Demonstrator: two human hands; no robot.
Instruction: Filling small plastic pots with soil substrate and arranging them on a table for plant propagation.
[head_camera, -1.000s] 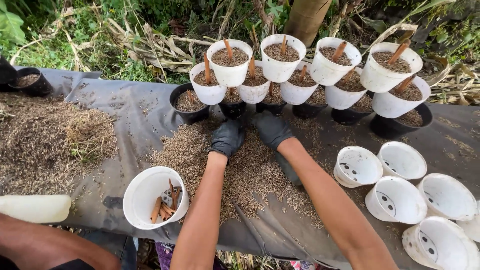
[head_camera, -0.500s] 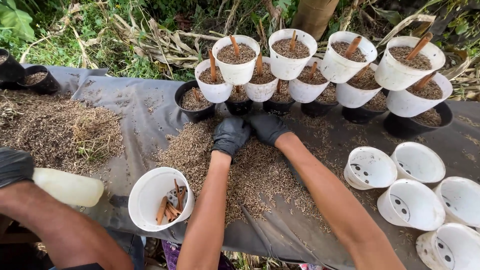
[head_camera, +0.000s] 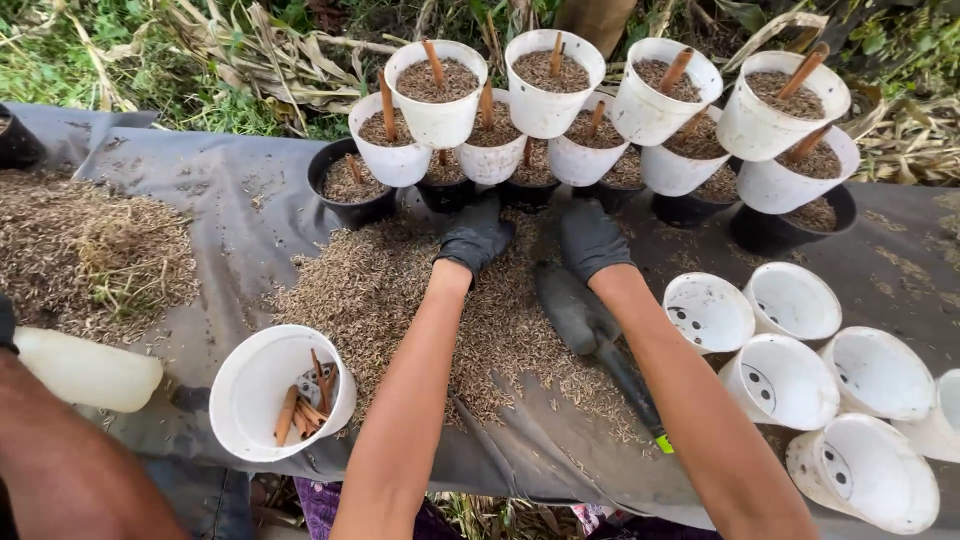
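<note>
My left hand (head_camera: 476, 236) and my right hand (head_camera: 592, 240), both in black gloves, rest fingers-down on a pile of brown husks (head_camera: 400, 300) spread on a grey sheet (head_camera: 250, 215). The hands are a palm's width apart, just in front of the stacked pots. A dark trowel (head_camera: 580, 320) lies on the husks under my right forearm. White pots (head_camera: 545, 70) and black pots (head_camera: 350, 190) filled with husks, most with a brown stick standing in them, are stacked at the far edge.
A white pot (head_camera: 255, 385) with several brown sticks lies near left. Several empty white pots (head_camera: 790, 385) lie on their sides at right. Another person's arm (head_camera: 70, 470) holds a pale plastic bottle (head_camera: 85, 368) at left. A second husk heap (head_camera: 90, 250) sits far left.
My hands have spread apart on the husks, the right one shifting right, uncovering the trowel. The other person's bottle has drawn back to the left.
</note>
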